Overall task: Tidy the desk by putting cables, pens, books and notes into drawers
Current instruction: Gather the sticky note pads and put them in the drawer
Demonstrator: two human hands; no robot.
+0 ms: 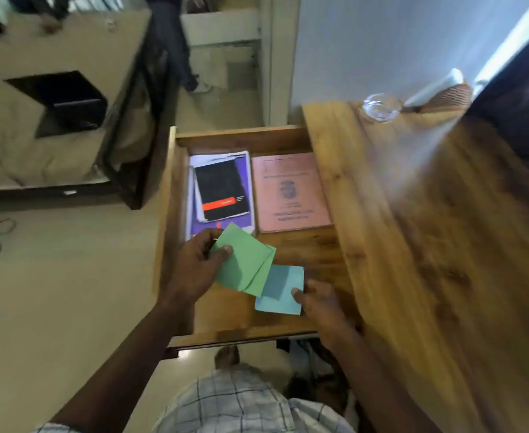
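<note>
Head view: left hand [196, 270] pinching green notes [244, 264], right hand [322, 303] pinching blue note [280, 292], near drawer [241, 139] front edge; fingers underneath hidden.

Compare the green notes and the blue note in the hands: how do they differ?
Hold: the left hand pinches the green notes; the right hand pinches the blue note. Count: the green notes show two fanned sheets, the blue note looks single. Overlap: the green notes cover the blue note's upper edge. Both are squarish papers held over the open drawer.
</note>
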